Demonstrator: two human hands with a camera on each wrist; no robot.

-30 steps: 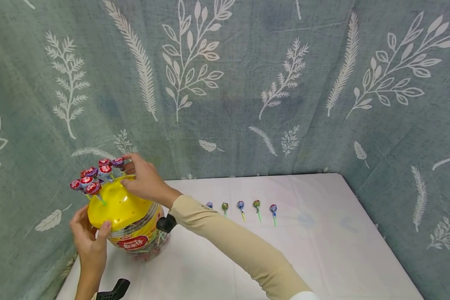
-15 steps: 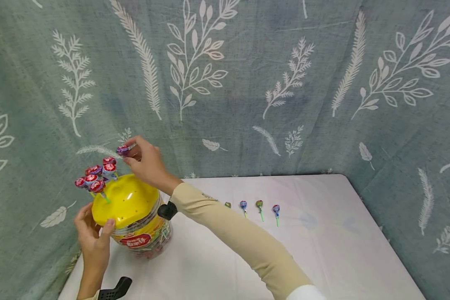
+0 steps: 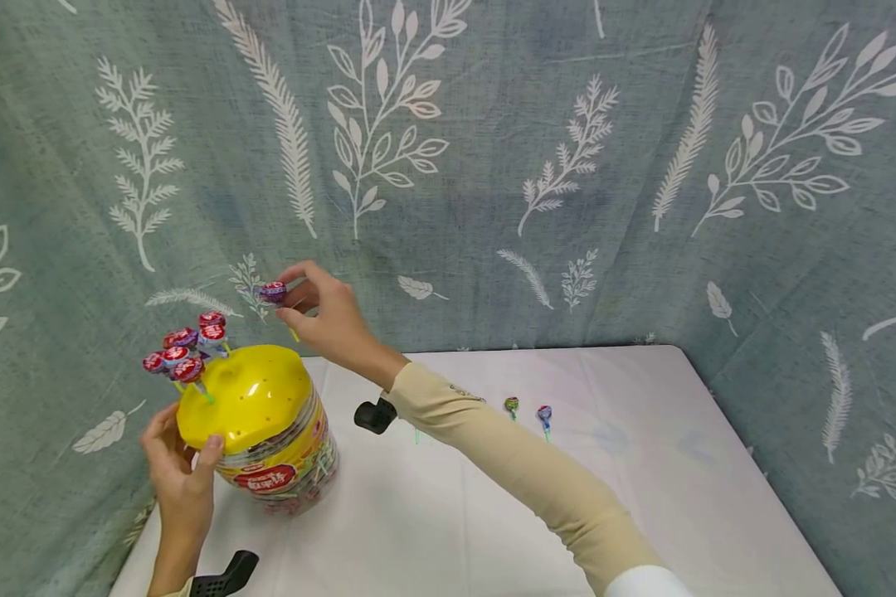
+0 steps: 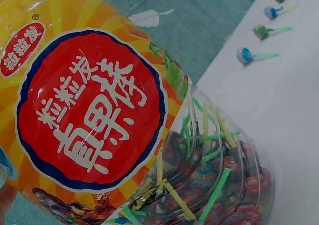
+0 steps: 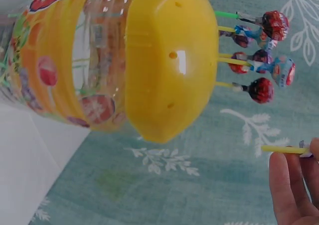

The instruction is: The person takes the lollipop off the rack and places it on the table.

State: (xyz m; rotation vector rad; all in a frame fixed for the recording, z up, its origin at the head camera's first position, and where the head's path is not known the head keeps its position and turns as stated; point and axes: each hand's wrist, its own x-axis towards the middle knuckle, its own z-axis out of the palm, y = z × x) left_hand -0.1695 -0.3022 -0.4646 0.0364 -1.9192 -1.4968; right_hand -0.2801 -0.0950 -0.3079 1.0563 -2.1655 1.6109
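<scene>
A clear plastic candy jar (image 3: pixel 276 473) with a yellow domed lid (image 3: pixel 250 398) stands at the left of the table. My left hand (image 3: pixel 182 477) grips it at the lid's near left side, thumb in front. Above and to the right of the lid, my right hand (image 3: pixel 336 315) pinches a purple-wrapped lollipop (image 3: pixel 272 292) apart from the jar; its yellow stick (image 5: pixel 281 149) points down toward the table. Several wrapped lollipops (image 3: pixel 182 352) stand by their sticks in holes on the lid's far left. Inside the jar lie more lollipops (image 4: pixel 204 185), seen through the clear wall.
Loose lollipops (image 4: pixel 251 56) lie in a row on the white table (image 3: pixel 605 514), some hidden behind the right sleeve (image 3: pixel 508 464) in the head view. A patterned green cloth (image 3: pixel 463 166) hangs behind the table.
The lollipop in my right hand has come up out of the lid's back edge, then moved to the right. My left hand stays on the jar.
</scene>
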